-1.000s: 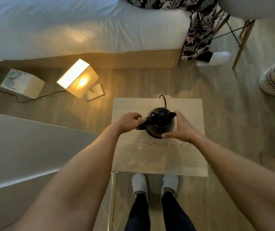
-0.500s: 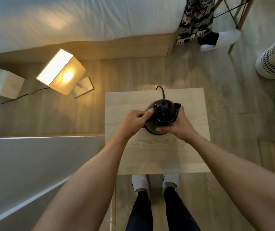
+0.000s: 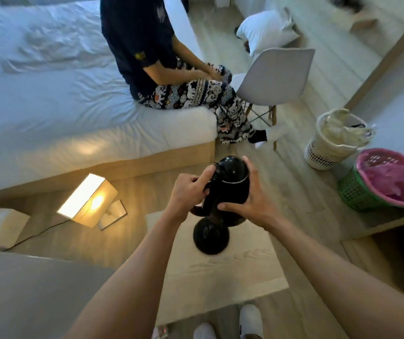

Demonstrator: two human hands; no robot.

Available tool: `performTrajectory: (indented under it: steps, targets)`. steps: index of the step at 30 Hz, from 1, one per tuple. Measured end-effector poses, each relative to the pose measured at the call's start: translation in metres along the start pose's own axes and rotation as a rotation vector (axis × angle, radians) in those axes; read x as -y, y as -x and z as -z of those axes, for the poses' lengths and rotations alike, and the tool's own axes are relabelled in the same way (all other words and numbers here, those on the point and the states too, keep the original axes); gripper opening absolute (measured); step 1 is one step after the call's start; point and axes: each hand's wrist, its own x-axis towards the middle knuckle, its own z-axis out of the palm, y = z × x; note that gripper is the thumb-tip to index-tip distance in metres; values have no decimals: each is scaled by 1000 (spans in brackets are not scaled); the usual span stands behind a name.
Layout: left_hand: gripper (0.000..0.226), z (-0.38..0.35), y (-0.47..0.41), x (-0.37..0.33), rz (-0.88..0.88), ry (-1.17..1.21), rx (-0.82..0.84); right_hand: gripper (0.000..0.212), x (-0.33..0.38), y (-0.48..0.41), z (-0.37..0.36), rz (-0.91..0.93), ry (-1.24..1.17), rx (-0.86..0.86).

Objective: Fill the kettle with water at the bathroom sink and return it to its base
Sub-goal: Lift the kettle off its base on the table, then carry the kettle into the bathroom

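A: Where's the kettle (image 3: 230,185)?
B: Lifted clear of its base (image 3: 211,237) on the surface (image 3: 232,272); left hand (image 3: 187,192) closed on the handle, right hand (image 3: 249,204) wrapped round the body.
A: Right of that grip?
B: A white basket (image 3: 325,149) holding cloth, then a pink-lined green one (image 3: 357,194).

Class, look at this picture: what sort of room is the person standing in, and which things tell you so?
Most likely a bedroom, perhaps a hotel or rented room. A large bed with white sheets fills one side, laundry baskets stand on the wooden floor, and a kettle is being lifted from a low table.
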Motion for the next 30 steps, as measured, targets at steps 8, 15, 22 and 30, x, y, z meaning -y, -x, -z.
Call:
performTrajectory:
  steps: [8, 15, 22, 30]
  targets:
    - [59, -62, 35, -173, -246, 12, 212, 127, 81, 56, 141, 142, 19, -357]
    - [57, -183, 100, -279, -330, 117, 488, 112, 108, 172, 280, 146, 125, -661]
    - [54, -338, 231, -336, -449, 98, 924, 109, 92, 361, 388, 39, 254, -989]
    - [59, -490, 388, -368, -448, -72, 1480, 102, 81, 570, 429, -202, 342, -1390]
